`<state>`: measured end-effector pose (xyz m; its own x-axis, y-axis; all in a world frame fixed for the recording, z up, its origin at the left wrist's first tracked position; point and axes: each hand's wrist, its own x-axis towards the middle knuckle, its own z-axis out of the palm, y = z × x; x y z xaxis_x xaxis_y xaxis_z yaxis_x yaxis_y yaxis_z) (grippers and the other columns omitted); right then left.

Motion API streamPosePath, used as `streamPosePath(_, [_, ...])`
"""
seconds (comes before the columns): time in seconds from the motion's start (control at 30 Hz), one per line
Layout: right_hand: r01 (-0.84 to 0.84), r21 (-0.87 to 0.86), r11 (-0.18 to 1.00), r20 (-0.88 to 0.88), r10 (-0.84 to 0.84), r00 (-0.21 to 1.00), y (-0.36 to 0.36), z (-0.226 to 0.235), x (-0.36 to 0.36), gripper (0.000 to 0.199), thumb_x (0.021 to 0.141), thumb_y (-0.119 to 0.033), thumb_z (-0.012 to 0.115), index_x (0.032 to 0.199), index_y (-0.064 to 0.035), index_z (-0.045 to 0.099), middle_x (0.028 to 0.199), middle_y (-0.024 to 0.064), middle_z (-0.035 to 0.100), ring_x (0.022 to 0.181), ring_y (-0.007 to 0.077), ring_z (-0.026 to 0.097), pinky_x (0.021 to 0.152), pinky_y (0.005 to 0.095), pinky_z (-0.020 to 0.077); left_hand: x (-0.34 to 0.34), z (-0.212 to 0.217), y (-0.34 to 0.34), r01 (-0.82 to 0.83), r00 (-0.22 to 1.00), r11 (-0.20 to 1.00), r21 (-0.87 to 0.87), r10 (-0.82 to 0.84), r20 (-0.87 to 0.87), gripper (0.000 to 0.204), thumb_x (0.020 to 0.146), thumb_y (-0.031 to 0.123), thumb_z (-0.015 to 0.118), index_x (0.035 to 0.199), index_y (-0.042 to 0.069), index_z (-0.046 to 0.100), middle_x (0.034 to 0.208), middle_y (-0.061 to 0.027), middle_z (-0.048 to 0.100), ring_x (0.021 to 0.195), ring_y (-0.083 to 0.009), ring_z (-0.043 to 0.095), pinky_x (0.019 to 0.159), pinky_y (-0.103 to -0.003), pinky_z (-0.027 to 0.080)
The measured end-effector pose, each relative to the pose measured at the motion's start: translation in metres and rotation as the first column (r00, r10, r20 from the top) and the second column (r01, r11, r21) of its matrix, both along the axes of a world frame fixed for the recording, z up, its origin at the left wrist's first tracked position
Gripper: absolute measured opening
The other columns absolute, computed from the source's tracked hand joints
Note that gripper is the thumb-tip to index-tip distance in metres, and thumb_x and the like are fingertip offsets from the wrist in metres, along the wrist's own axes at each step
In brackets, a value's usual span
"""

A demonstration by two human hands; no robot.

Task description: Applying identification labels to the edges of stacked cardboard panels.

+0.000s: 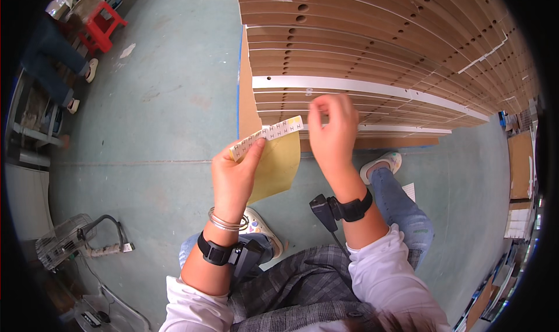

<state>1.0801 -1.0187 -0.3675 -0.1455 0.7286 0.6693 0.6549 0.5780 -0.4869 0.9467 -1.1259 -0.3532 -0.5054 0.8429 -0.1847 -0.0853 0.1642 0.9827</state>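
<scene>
sticker sheet [278, 164] yellow; label strip [268, 135] white, small dark marks; boards [372, 47] brown; stool [102, 25] red; floor [169, 99] grey-green

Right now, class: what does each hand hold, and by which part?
The left hand pinches the yellow backing sheet with its label strip at the upper left corner. The right hand grips the strip's right end.

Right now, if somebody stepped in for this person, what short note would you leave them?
Left hand: holds up a yellow backing sheet with a strip of small white stickers along its top edge.
Right hand: raised at the strip's right end, fingertips pinched; whether it holds a sticker cannot be told.
Stacked brown panels with drilled holes stand just ahead.
Done: cannot be told.
Left: stickers remain on the strip.
</scene>
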Motion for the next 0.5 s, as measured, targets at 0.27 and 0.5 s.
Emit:
streamPosePath(0.27, [-0.262,0.109,0.959,0.235,0.231,0.944,-0.019,0.011,-0.007,0.011,0.067,-0.010,0.064,0.073,-0.0117,0.055,0.078,0.0001,0.049,0.077,0.0189,0.048,0.071,0.0335,0.0347,0.001,-0.001,-0.001,0.014,0.999,1.000,0.027,-0.013,-0.031,0.017,0.081,0.017,0.064,0.082,-0.001,0.063,0.068,0.0035,0.057,0.059,-0.0021,0.047,0.051,-0.018,0.037])
streamPosePath(0.5, [-0.211,0.112,0.971,0.189,0.188,0.964,-0.021,0.004,-0.005,0.013,0.066,-0.008,0.065,0.070,-0.0110,0.052,0.077,0.0006,0.049,0.074,0.0188,0.049,0.070,0.0334,0.0360,0.001,-0.003,0.001,0.016,0.999,0.999,-0.032,-0.015,0.040,0.019,0.080,0.015,0.064,0.086,-0.003,0.064,0.073,-0.0015,0.062,0.064,-0.0052,0.053,0.057,-0.020,0.043])
